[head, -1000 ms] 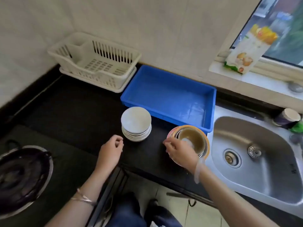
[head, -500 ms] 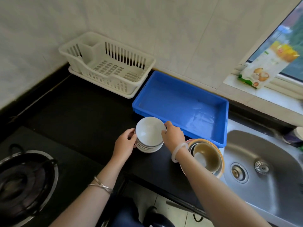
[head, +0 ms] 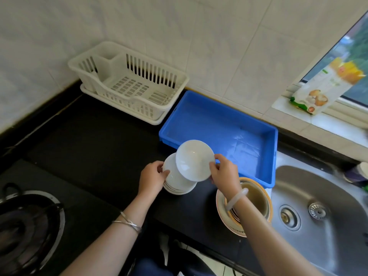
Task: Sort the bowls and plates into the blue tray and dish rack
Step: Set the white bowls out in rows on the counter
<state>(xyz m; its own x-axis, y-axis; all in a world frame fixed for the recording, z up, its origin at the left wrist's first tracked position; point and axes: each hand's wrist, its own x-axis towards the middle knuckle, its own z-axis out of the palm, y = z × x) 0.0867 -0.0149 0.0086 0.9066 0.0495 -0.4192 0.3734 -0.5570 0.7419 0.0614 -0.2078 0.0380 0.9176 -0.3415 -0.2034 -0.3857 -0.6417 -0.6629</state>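
A stack of small white plates (head: pixel 176 181) sits on the black counter in front of the blue tray (head: pixel 223 124). My right hand (head: pixel 225 172) pinches the top white plate (head: pixel 194 160) by its right edge and holds it tilted above the stack. My left hand (head: pixel 152 179) grips the left side of the stack. A pile of tan and orange-rimmed bowls (head: pixel 256 198) stands to the right, partly hidden by my right forearm. The white dish rack (head: pixel 127 82) stands empty at the back left, and nothing lies in the blue tray.
A steel sink (head: pixel 326 212) lies to the right of the bowls. A gas burner (head: pixel 25 222) is at the lower left. A food packet (head: pixel 326 86) leans on the window sill. The tiled wall runs behind rack and tray.
Both hands came from the counter to the white stack. My right hand has lifted the top plate off it and tilted it up. The camera moved closer.
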